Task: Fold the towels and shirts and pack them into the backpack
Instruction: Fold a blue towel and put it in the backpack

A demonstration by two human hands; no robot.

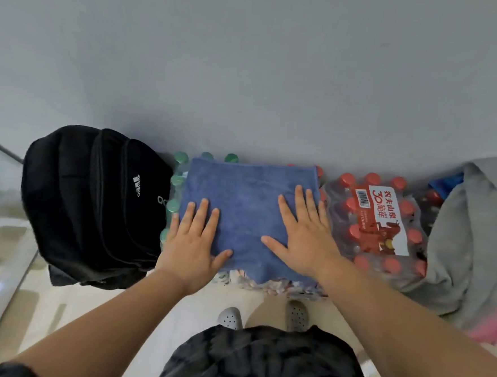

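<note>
Two hands flat on towel, nothing gripped: left hand (192, 237) on its near-left corner, right hand (302, 236) on its right side, fingers straight and spread, pressing down. Towel (246, 200), blue, folded to a rough square, lies on bottle packs, near edge hanging a bit over the front. Risk: caps underneath make a bumpy bed, so the fold may shift or spring open once palms lift. A pull toward the body could drag it off the near edge to the floor. Backpack (93, 201) stands just left of towel and looks zipped shut. Opening it likely needs a free hand, and it may topple. Red-cap pack (380, 227) sits right of towel. Grey shirt (466, 247) beyond, unfolded, draped, may slide off.
</note>
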